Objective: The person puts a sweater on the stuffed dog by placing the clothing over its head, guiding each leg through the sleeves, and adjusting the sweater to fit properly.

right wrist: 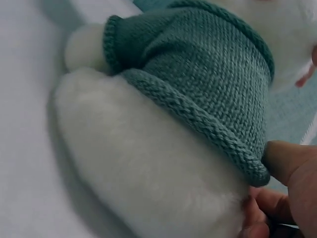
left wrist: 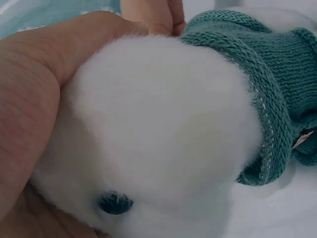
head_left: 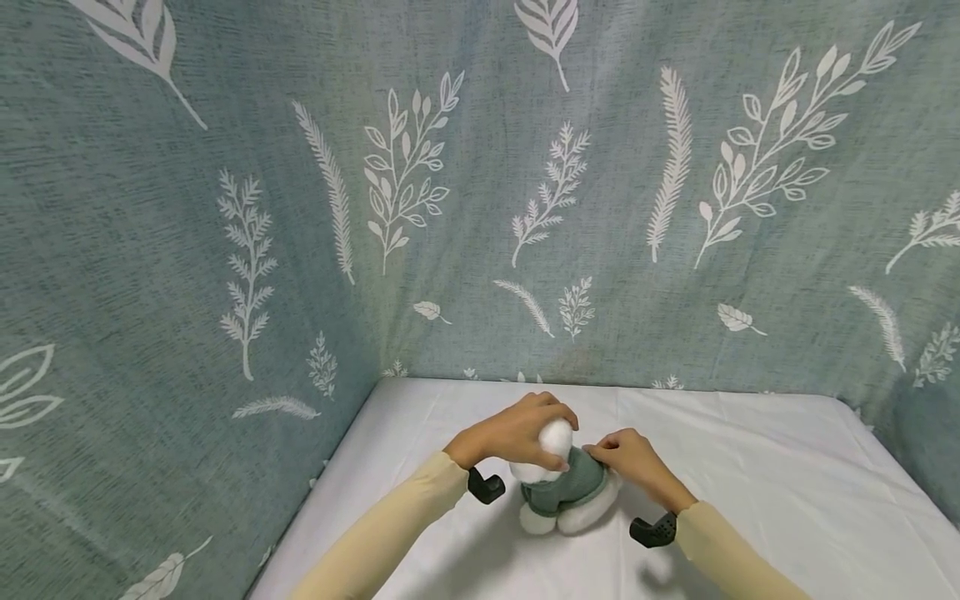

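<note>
A white plush toy (head_left: 590, 511) in a green knitted sweater (head_left: 573, 482) lies on the white-covered surface. Its fluffy head (left wrist: 163, 109) shows a dark eye (left wrist: 115, 202) in the left wrist view. My left hand (head_left: 525, 429) grips that head, fingers over the top and thumb on the near side. At the sweater's rolled lower hem (right wrist: 208, 126), my right hand (head_left: 633, 462) pinches the knit between thumb and fingers. Below the hem the toy's furry white body (right wrist: 133, 148) is exposed. Part of the toy's face is hidden by my left hand.
A white sheet (head_left: 750, 467) covers the surface under the toy. Green-grey fabric (head_left: 480, 208) with white leaf prints hangs behind it and along the left side. Dark bands with small devices (head_left: 654, 530) sit at both wrists.
</note>
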A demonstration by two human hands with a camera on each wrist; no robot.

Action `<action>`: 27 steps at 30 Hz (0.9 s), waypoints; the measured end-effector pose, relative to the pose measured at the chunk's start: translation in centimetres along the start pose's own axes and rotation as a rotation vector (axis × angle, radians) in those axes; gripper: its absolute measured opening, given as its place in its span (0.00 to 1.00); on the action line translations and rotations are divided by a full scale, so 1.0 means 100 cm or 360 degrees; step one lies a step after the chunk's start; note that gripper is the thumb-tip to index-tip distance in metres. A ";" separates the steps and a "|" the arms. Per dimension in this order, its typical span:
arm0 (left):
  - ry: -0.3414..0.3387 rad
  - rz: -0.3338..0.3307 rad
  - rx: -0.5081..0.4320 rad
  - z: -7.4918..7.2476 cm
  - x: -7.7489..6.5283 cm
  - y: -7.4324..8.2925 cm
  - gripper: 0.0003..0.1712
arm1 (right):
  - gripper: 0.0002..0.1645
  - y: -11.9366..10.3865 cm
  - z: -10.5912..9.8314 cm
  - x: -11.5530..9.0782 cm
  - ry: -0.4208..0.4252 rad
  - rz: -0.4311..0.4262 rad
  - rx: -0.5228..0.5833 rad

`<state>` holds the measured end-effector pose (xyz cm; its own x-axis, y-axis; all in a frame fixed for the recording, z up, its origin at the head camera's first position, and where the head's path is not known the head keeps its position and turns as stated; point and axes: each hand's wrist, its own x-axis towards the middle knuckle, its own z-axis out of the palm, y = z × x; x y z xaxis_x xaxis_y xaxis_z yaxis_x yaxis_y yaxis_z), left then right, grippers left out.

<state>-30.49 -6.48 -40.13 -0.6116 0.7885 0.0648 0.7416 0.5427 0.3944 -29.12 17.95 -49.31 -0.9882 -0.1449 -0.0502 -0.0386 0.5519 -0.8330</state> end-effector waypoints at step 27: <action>0.0046 -0.0133 -0.0095 0.001 -0.005 -0.007 0.36 | 0.20 0.003 -0.013 -0.028 -0.0078 0.0160 -0.0050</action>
<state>-30.68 -7.26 -40.53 -0.6791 0.7320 0.0553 0.6702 0.5875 0.4536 -26.53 19.62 -48.65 -0.9788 -0.1272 -0.1603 0.0549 0.5911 -0.8047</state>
